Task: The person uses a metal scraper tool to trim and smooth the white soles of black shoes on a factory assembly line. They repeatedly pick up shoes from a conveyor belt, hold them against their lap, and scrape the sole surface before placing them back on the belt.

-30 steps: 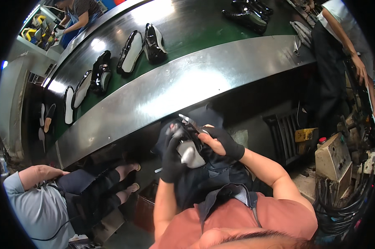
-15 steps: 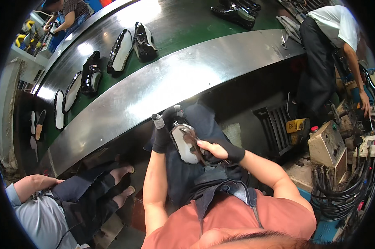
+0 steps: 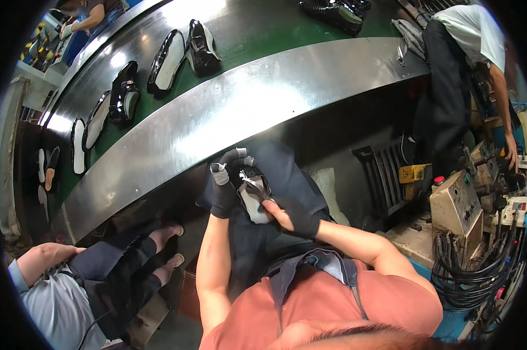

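Over my lap, a shiny black shoe [image 3: 250, 207] is held with its pale underside up. My left hand [image 3: 224, 179], in a dark fingerless glove with whitish wraps on the fingertips, grips it around its far left side. Closed on metal pliers [image 3: 255, 186] is my right hand [image 3: 291, 215], in a dark glove with the thumb bare. The jaws of the pliers lie at the far end of the shoe, close to my left fingers. Whether they pinch the shoe's edge is too small to tell.
Ahead curves a metal ledge [image 3: 240, 111] beside a green belt [image 3: 257, 49] carrying several black shoes [image 3: 204, 49]. A seated person [image 3: 59, 297] is at my left, another person [image 3: 473, 35] bends at the right. A machine box [image 3: 453, 201] with a red button and black hoses [image 3: 468, 274] stand right.
My right hand and the pliers have moved left, from the shoe's right side to its far end by my left hand. The shoes on the belt appear slightly higher and further left.
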{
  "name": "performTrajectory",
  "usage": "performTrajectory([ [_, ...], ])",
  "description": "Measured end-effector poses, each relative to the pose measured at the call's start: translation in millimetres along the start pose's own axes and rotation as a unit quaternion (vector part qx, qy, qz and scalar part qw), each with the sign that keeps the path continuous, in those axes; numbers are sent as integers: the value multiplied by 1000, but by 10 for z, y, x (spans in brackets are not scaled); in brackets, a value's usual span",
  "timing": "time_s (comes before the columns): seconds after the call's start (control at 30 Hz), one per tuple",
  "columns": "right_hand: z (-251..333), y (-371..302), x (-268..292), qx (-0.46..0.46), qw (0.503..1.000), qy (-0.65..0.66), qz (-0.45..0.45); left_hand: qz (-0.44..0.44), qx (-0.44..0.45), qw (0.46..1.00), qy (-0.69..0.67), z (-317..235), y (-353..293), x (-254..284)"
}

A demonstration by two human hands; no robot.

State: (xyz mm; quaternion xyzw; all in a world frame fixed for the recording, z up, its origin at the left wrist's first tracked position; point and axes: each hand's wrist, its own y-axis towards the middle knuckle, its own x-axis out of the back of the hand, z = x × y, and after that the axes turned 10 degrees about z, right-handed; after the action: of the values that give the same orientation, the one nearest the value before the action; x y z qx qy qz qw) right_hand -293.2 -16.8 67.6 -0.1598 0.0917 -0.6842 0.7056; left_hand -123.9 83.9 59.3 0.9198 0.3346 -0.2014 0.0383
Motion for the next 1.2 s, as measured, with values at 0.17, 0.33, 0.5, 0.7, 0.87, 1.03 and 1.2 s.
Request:
performTrajectory([
  [0.17,158,-45,328,-90,971,157,153,35,10,999,-37,-80,-70,-144],
  [0.33,471,-140,279,-82,992,24,94,7,-26,1000,-14,-98,-113,-174],
  [0.5,-415,-51,-299,118,989,-82,-33,-1,-1,998,-60,-150,-282,-194],
  [0.7,-1069,-841,-166,257,912,-311,72,-120,-35,944,304,263,-976,-375],
  [0.87,-608,-1048,148,244,891,-353,146,0,93,994,-53,504,-1213,-447],
  [1.03,-688,-979,154,298,899,-305,104,42,81,996,-11,480,-1164,-399],
  [1.2,-786,-781,112,319,888,-317,93,48,86,994,-51,484,-1088,-384],
])
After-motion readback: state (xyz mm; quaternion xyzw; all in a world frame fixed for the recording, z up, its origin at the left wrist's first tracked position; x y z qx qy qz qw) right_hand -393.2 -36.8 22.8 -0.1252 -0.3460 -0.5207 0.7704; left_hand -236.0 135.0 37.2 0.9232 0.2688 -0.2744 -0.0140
